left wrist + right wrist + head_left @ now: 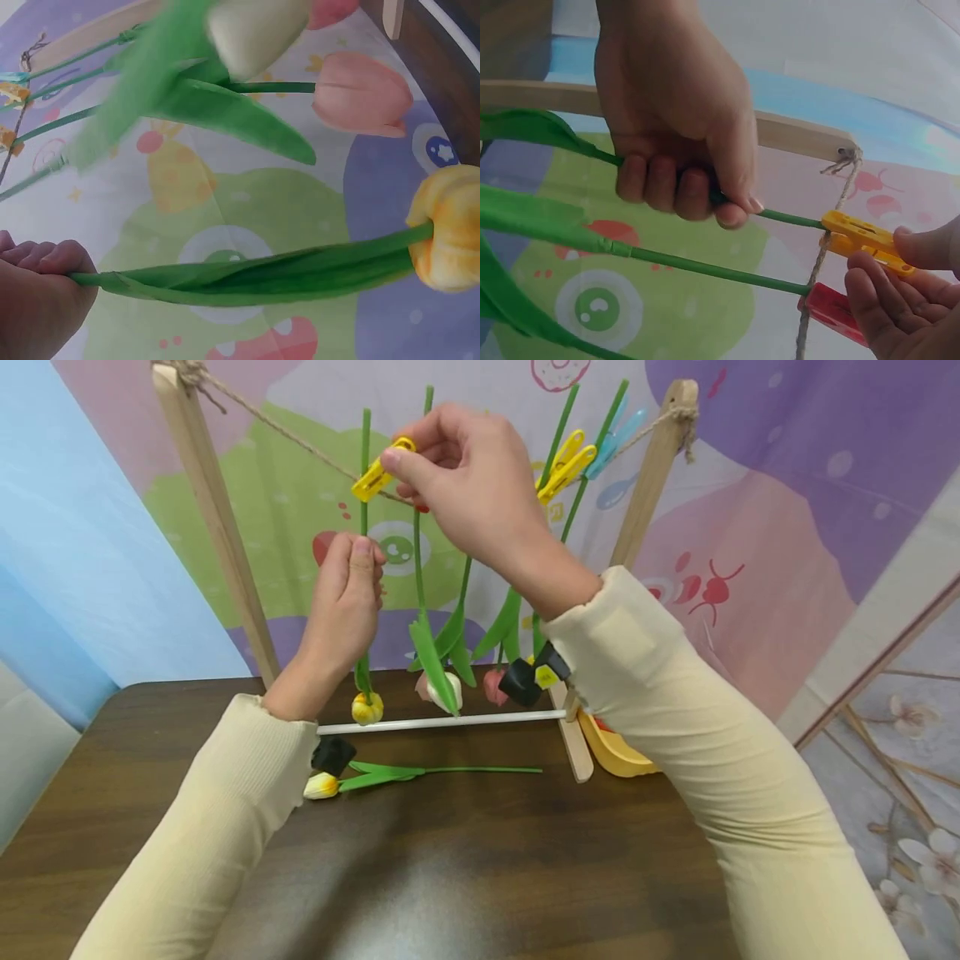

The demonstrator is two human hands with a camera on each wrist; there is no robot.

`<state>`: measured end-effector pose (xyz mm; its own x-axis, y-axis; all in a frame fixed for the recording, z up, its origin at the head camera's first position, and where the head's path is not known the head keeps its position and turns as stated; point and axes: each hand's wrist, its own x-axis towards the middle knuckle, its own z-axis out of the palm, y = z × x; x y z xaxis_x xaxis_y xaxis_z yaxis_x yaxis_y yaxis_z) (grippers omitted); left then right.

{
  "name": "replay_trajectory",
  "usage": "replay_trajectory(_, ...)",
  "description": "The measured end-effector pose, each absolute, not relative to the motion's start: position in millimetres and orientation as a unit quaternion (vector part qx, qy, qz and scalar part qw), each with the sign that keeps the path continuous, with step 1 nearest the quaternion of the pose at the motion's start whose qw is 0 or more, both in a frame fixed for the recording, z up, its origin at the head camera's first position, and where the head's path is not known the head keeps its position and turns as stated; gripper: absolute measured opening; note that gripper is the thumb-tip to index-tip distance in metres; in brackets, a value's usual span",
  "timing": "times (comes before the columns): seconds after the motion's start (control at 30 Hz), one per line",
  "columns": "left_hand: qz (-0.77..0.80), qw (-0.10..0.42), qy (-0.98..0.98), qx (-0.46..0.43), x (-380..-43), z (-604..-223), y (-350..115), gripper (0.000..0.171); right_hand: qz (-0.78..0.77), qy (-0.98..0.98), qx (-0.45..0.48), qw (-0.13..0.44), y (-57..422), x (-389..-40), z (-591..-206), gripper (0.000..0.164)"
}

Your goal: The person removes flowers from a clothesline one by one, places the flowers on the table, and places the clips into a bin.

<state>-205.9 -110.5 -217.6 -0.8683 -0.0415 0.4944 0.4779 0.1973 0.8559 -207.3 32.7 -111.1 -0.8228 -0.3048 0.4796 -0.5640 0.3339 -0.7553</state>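
Observation:
My left hand [345, 589] grips the green stem of an artificial yellow tulip [367, 707], which hangs bloom down. Above it, my right hand [472, 477] pinches a yellow clothespin [372, 472] between thumb and fingers. In the right wrist view the jaws of that clothespin [862, 238] sit at the twine [821, 262], by the tulip's stem. A red clothespin [835, 311] on the twine is beside my right fingers, at the neighbouring stem. The left wrist view shows the yellow bloom [450, 229] and its folded leaves [255, 277] below my left hand.
More tulips, one a white tulip [447, 693], hang from the twine between two wooden posts [213, 510]. Yellow clothespins [567, 468] and a blue clothespin [611, 443] are at the right. Another yellow tulip [322, 786] lies on the brown table [450, 860], near a white rod [450, 722] and a yellow container [618, 752].

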Motion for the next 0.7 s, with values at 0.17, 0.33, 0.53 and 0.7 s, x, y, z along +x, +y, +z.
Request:
replay_trajectory(0.17,-0.604,0.224,-0.750,-0.149,-203,-220,-117,0.023,0.529,-0.783,0.290,0.154,36,-207,-113,0.017)
replay_trajectory(0.33,-0.573,0.235,-0.773,-0.138,-197,-222,-127,0.024,0.553,-0.753,0.311,0.176,41,-209,-113,0.021)
replay_trajectory(0.53,-0.516,0.246,-0.810,-0.130,-187,-225,-132,0.030,0.614,-0.703,0.311,0.180,51,-208,-111,0.023)
replay_trajectory(0.7,-0.434,0.261,-0.853,-0.126,-180,-232,-130,0.038,0.665,-0.666,0.303,0.151,64,-208,-114,0.023)
